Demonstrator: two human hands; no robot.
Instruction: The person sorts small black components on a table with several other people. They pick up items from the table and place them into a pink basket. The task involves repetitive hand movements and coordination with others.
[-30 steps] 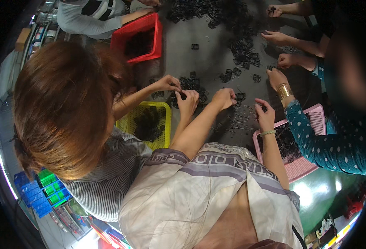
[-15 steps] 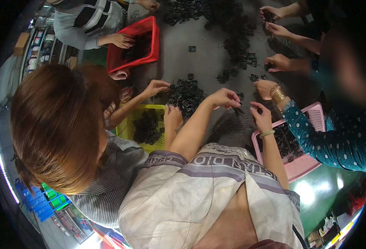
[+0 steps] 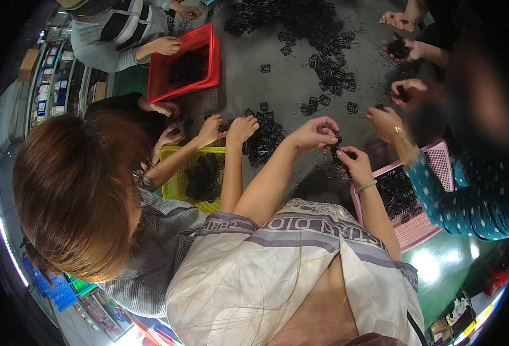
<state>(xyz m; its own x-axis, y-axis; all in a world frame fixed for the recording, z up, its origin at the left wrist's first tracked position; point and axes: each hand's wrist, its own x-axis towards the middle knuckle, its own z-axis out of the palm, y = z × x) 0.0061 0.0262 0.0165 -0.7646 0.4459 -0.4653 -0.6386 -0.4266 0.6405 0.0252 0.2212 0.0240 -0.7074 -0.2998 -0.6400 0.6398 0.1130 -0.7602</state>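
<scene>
My left hand (image 3: 315,134) is above the near part of the table with thumb and fingers pinched on a small black part. Beside it, my right hand (image 3: 356,166), a beaded bracelet on its wrist, is closed on a small black part too. Between the two hands more small black parts (image 3: 335,151) show, partly covered by the fingers; I cannot tell whether they are joined. Left of my left hand a pile of black parts (image 3: 270,138) lies on the dark table (image 3: 245,75).
A yellow basket (image 3: 168,173) with black parts stands left, a pink basket (image 3: 407,233) right, a red basket (image 3: 215,63) far left. Co-workers' hands work close on both sides. Large heaps of black parts (image 3: 300,23) and thin loose bits lie farther back.
My right hand has closed and moved up and left to meet my left hand at the black parts. The co-worker on my left has moved a hand onto the pile.
</scene>
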